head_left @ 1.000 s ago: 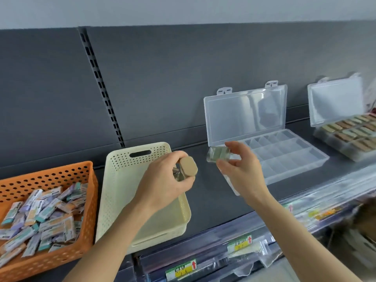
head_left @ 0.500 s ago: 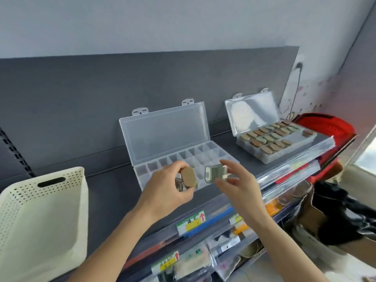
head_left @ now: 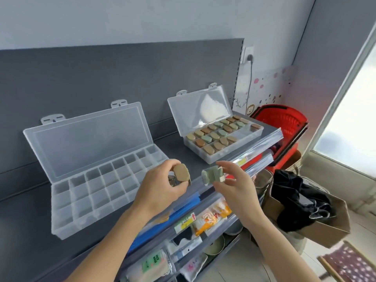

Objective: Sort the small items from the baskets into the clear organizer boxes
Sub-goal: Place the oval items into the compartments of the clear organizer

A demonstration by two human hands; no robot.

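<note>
Left hand (head_left: 160, 188), right hand (head_left: 236, 190) shifted right, pinching pieces (head_left: 181, 175), packet (head_left: 153, 262) reads FACE MASK

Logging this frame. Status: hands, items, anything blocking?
Left hand grips tan item. Right hand pinches green item. Both held at shelf front, between empty box and part-filled box. Nothing blocking either box.

organizer boxes (head_left: 97, 143): clear glossy plastic | shelf (head_left: 173, 147): matt grey, smooth | red basket (head_left: 284, 121): shiny plastic | bag (head_left: 317, 226): brown paper, black cloth inside
</note>
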